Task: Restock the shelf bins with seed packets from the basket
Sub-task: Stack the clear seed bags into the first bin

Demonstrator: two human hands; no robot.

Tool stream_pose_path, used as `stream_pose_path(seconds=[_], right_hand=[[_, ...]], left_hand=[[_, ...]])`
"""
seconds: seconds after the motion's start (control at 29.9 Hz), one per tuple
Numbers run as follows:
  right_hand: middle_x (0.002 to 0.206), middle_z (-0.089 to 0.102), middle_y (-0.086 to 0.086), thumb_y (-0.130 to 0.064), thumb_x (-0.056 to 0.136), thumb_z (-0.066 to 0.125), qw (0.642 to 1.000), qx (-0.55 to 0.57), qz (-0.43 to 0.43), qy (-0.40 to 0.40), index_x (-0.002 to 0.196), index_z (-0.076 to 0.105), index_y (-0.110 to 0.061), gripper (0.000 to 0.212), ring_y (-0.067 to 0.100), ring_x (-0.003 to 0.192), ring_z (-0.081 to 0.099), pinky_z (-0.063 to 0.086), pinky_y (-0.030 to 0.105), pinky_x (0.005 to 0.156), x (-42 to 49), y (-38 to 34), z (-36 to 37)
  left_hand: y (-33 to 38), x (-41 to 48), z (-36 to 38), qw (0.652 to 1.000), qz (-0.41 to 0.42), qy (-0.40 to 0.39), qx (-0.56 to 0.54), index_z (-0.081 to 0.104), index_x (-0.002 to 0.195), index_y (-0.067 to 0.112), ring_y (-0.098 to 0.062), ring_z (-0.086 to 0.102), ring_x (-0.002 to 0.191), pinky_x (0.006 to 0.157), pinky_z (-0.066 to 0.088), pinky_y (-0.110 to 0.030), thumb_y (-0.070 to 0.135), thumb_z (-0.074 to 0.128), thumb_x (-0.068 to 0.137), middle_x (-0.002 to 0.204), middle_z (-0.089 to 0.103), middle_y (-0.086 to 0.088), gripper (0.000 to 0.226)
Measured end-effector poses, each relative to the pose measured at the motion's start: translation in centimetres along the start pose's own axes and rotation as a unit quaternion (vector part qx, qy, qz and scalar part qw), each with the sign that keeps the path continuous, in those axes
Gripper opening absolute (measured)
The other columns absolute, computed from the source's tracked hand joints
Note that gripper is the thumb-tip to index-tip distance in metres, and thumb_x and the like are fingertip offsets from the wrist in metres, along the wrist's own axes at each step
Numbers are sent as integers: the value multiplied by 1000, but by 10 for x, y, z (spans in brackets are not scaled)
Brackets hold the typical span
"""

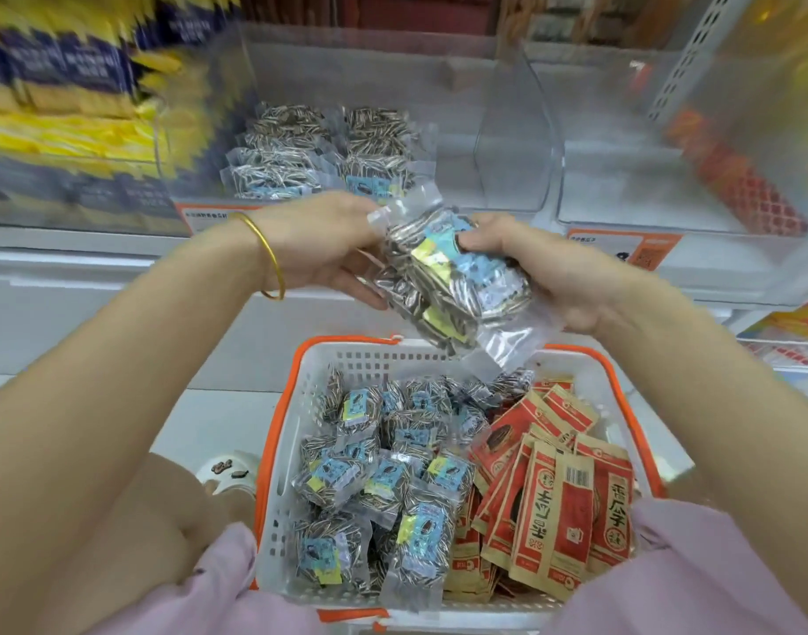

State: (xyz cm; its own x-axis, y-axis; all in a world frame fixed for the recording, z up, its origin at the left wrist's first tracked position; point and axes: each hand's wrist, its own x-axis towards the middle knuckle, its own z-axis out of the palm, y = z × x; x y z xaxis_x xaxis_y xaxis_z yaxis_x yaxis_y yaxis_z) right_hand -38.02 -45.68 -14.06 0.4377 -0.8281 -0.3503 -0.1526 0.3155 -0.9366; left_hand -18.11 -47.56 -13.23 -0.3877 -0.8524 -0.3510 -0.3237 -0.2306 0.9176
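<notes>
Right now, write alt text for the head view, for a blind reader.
The left hand and right hand hold a stack of clear seed packets above a white basket, before a shelf bin partly filled with the same kind. The basket holds more clear packets and red paper packets.

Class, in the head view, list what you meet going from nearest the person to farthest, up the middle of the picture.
basket → held seed packets, gripped by left hand and right hand → stacked seed packets in the shelf bin.
</notes>
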Motion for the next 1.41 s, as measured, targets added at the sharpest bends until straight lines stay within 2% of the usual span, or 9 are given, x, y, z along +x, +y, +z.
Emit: stream_pose_path(seconds=[0.1, 0.2, 0.27, 0.4, 0.6, 0.77, 0.87, 1.17, 1.41], right_hand=[[56, 66, -3, -30, 92, 49, 997, -34, -36, 57, 78, 58, -14, 23, 9, 46, 62, 52, 20, 46, 1, -58, -2], [66, 64, 0, -33, 84, 60, 979, -151, -93, 103, 92, 55, -11, 24, 15, 55, 62, 53, 29, 53, 43, -102, -3], [77, 61, 5, -41, 71, 67, 938, -306, -106, 122, 94, 60, -7, 41, 20, 67, 58, 46, 33, 62, 76, -111, -6], [120, 59, 8, -38, 76, 70, 795, -593, -96, 82, 123, 56, -8, 57, 24, 107, 57, 48, 37, 91, 125, -100, -8], [131, 38, 7, -38, 77, 69, 709, -681, -179, 34, 140, 37, -18, 73, 25, 115, 46, 46, 40, 91, 149, -60, -11], [138, 37, 6, -63, 81, 57, 558, -802, -207, 59, 144, 34, -25, 77, 32, 119, 38, 44, 44, 92, 152, -46, -10], [134, 37, 6, -70, 80, 48, 555, -809, -170, 87, 147, 23, -36, 80, 32, 117, 38, 42, 42, 87, 148, -46, -11], [139, 34, 9, -63, 82, 54, 570, -801, -179, 46, 149, 21, -23, 85, 32, 121, 36, 38, 43, 94, 154, -47, -4], [142, 35, 0, -65, 74, 63, 602, -776, -179, 58, 148, 25, -27, 92, 29, 125, 36, 38, 42, 99, 147, -51, -10]], left_hand=[[26, 1, -23, 968, 129, 210, 48, 58, 87, 7, -4, 62, 51, 47, 54, -24, 6, 43, 95, 79, 63, -5, 17], [30, 17, -57, 871, 171, 333, 317, 66, 105, 11, -17, 65, 93, 80, 50, -27, 7, 46, 91, 107, 66, -7, 25], [22, 32, -76, 828, 117, 313, 451, 63, 120, 13, -27, 54, 117, 97, 40, -30, 11, 47, 90, 126, 60, -9, 34], [6, 53, -86, 822, 64, 247, 509, 50, 134, 13, -31, 44, 127, 104, 36, -35, 9, 46, 90, 140, 47, -15, 44], [0, 65, -89, 850, 10, 150, 504, 24, 147, 12, -27, 28, 139, 111, 27, -33, 9, 44, 92, 153, 25, -12, 59], [-3, 74, -90, 860, -26, 119, 496, 28, 144, 5, -29, 31, 136, 110, 31, -39, 3, 42, 91, 150, 26, -17, 55], [-5, 77, -93, 858, -31, 112, 501, 24, 146, 10, -30, 29, 137, 110, 31, -41, 5, 42, 91, 152, 21, -14, 58], [-6, 77, -94, 863, -28, 111, 492, 22, 148, 14, -24, 17, 143, 115, 20, -35, 8, 40, 92, 156, 14, -8, 59], [-3, 70, -91, 868, -28, 126, 480, 37, 140, 7, -31, 37, 131, 106, 35, -39, 2, 42, 90, 147, 33, -16, 50]])
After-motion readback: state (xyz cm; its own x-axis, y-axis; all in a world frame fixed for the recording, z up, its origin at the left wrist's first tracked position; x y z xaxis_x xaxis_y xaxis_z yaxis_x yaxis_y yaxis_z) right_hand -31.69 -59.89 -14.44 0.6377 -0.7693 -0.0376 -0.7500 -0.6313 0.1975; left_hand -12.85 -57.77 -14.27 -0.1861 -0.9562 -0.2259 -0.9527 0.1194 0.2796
